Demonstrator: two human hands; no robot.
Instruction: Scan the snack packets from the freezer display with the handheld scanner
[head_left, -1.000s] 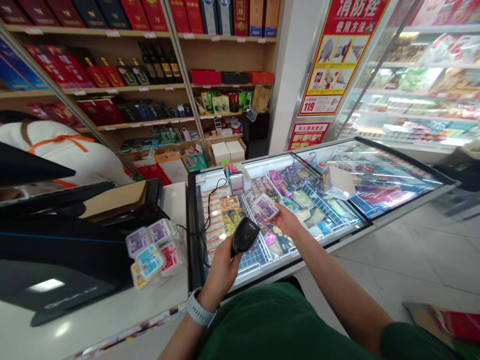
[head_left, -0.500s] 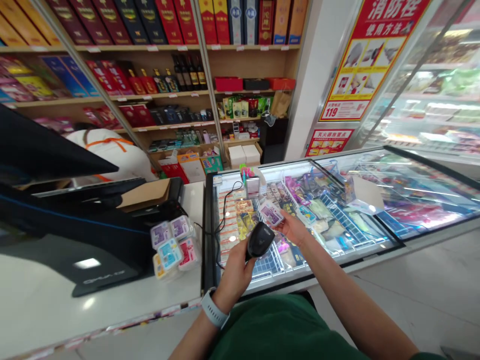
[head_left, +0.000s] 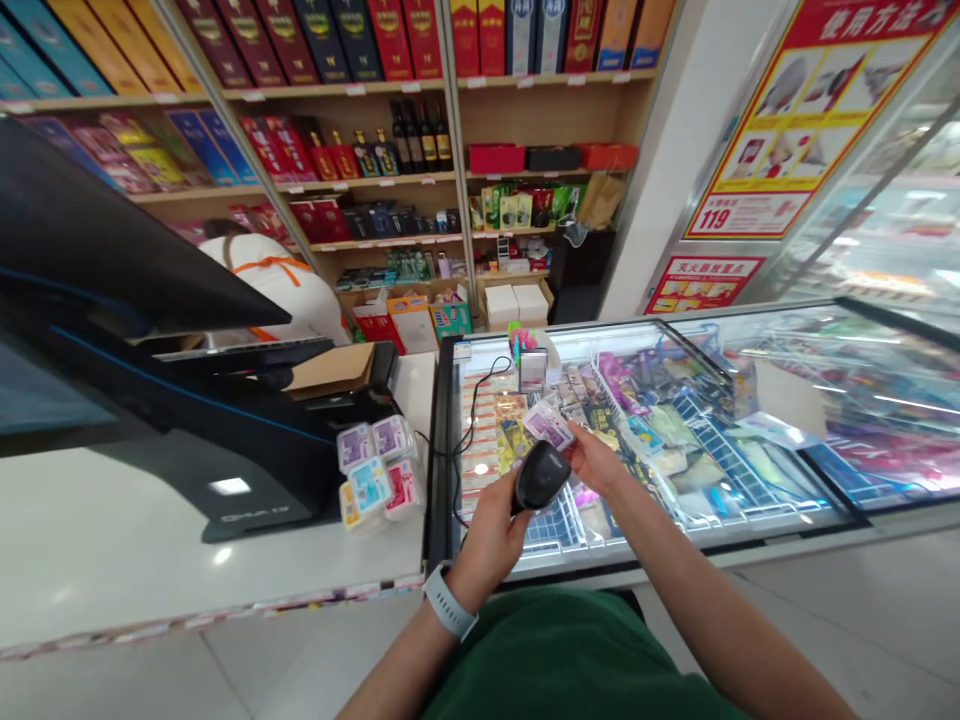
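Note:
My left hand (head_left: 491,530) is wrapped round a black handheld barcode scanner (head_left: 541,474), its head tilted toward the right hand. In my right hand (head_left: 596,462) is a small clear plastic tub with a purple-and-white label (head_left: 548,422), pinched at its near right edge. The tub sits just beyond the scanner's head, over the glass-topped freezer (head_left: 517,570). On the white counter to the left stand several similar small tubs (head_left: 369,482) with purple, blue, red and yellow labels, packed close together.
A black checkout terminal (head_left: 247,480) fills the left of the counter (head_left: 112,560). Behind it is an open cardboard box (head_left: 334,370). A black cable (head_left: 474,415) runs over the freezer glass. Another person in white with orange straps (head_left: 281,280) is near the shelves.
The view has turned left, so the scene sits further right. Both hands still hold the scanner and the tub, close together as before.

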